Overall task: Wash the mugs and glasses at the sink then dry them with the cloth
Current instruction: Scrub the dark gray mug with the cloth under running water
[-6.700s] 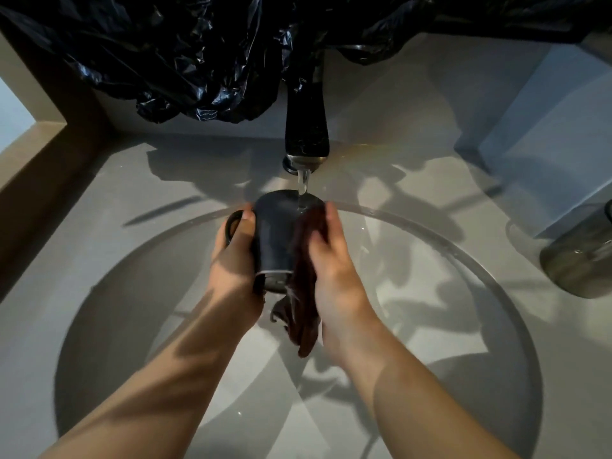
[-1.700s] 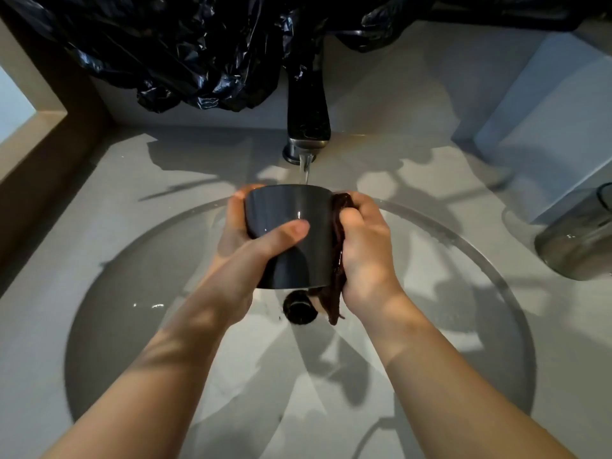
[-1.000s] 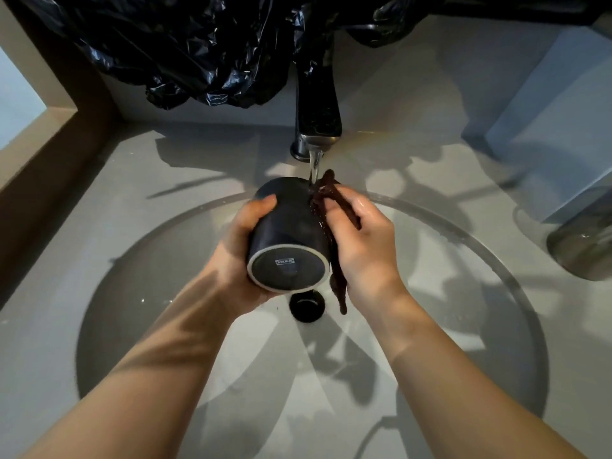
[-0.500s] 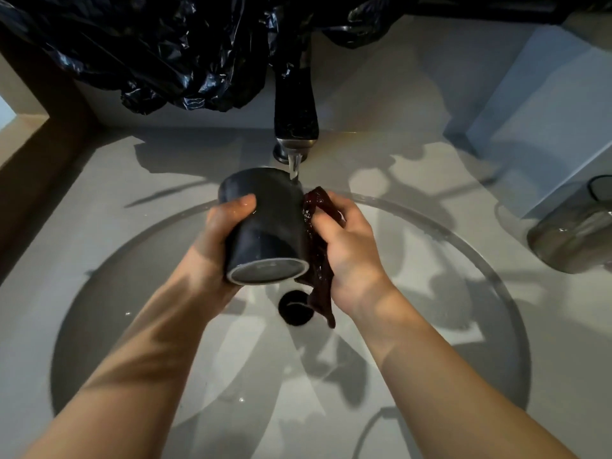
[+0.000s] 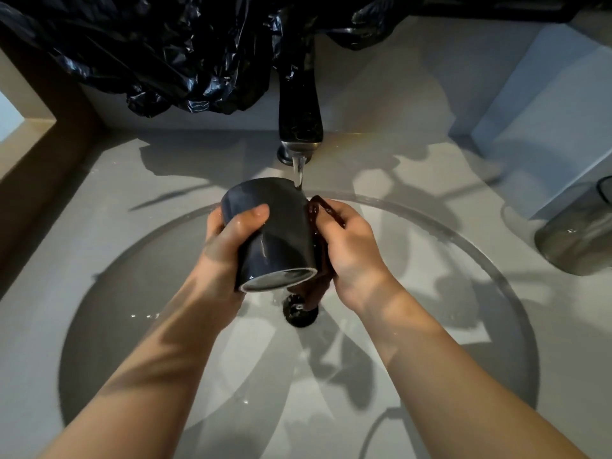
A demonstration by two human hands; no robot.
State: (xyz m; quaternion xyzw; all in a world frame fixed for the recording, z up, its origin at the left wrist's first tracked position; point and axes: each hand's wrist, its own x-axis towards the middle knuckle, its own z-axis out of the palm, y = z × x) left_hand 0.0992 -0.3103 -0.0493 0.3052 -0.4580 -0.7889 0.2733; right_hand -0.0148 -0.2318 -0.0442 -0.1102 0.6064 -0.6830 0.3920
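Under the running tap (image 5: 300, 127), over the sink (image 5: 132, 326), left hand (image 5: 228, 240) grips dark mug (image 5: 278, 240), tilted, base toward camera. Right hand (image 5: 351, 250) curls around dark reddish cloth (image 5: 319, 260), seemingly pressed on mug's side. Grey glass (image 5: 578, 233) on worktop (image 5: 82, 200), far right.

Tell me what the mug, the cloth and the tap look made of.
Mug: probably glazed ceramic; dark glossy wall with highlights, paler ring round the base.
Cloth: soft fabric, dark red; hangs limp and wet.
Tap: apparently metal, dark and polished; shows reflections.
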